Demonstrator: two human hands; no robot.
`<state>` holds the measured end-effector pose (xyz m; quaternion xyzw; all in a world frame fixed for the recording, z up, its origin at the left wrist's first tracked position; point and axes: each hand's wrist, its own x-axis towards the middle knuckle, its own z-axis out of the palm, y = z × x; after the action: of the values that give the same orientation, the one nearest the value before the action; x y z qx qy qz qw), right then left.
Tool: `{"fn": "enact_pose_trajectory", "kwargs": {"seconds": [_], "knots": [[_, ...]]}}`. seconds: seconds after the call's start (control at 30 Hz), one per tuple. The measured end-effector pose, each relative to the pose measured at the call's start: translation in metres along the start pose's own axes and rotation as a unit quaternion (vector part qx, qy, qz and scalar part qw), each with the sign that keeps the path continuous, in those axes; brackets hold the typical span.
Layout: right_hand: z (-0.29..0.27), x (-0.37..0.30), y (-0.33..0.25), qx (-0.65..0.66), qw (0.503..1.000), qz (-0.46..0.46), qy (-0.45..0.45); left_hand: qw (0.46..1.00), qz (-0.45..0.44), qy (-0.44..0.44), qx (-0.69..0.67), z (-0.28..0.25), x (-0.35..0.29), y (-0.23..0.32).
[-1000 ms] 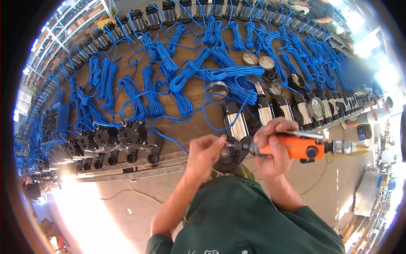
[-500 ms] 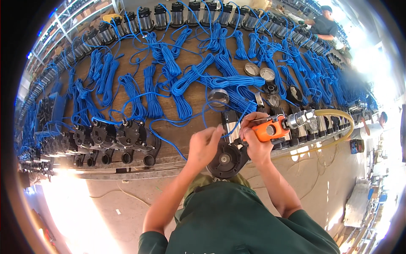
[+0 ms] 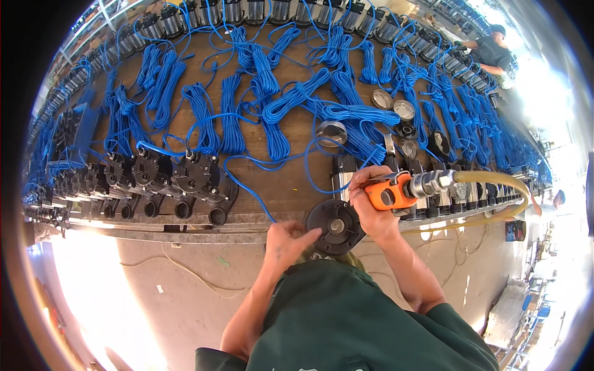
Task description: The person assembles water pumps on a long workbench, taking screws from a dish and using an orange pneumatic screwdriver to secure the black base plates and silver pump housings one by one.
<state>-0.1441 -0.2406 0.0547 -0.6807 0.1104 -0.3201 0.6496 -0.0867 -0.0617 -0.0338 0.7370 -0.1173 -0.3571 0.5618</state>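
Note:
My right hand (image 3: 372, 207) is wrapped round an orange air tool (image 3: 396, 192), its metal fitting (image 3: 433, 182) pointing right into a yellowish hose (image 3: 495, 177). Just left of it, a round black pump end (image 3: 328, 217) with a metal centre faces up at the bench's front edge, a silver pump body (image 3: 342, 176) behind it. At the near left of that pump end is my left hand (image 3: 286, 242), thumb stretched out to its rim and apart from the other fingers, which are bent and partly hidden. I see nothing held in it. A blue cable (image 3: 250, 193) runs down close by this hand.
Coiled blue cables (image 3: 231, 117) cover much of the wooden bench (image 3: 247, 201). Black pumps (image 3: 197, 179) line its front left edge, and silver ones (image 3: 303, 12) the back. Round metal parts (image 3: 332, 133) lie behind the right hand. Another person (image 3: 492, 52) stands far right.
My left hand has dropped from above the pump end to its near left rim, the thumb now stretched out. The air tool stays in my right hand, slightly turned. The view has shifted a little.

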Motion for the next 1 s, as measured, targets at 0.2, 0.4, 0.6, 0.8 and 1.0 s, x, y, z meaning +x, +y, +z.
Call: {"fn": "enact_pose_trajectory", "kwargs": {"seconds": [0.2, 0.4, 0.6, 0.8, 1.0], "knots": [[-0.004, 0.002, -0.004, -0.032, 0.999, 0.030, -0.005, 0.997, -0.042, -0.007, -0.060, -0.001, -0.005, 0.012], [0.002, -0.005, -0.044, 0.012, 0.999, 0.006, 0.036, 0.800, -0.186, 0.122, -0.558, -0.007, -0.008, -0.050], [0.007, -0.026, -0.049, 0.121, 0.992, -0.042, 0.022, 0.827, -0.127, 0.031, -0.546, -0.015, -0.037, -0.018], [0.027, -0.044, -0.059, 0.195, 0.977, -0.073, -0.053, 0.836, -0.059, -0.065, -0.541, -0.013, -0.058, 0.015], [0.038, -0.050, -0.064, 0.208, 0.978, -0.034, -0.010, 0.816, -0.079, -0.160, -0.549, -0.010, -0.064, 0.021]]}}
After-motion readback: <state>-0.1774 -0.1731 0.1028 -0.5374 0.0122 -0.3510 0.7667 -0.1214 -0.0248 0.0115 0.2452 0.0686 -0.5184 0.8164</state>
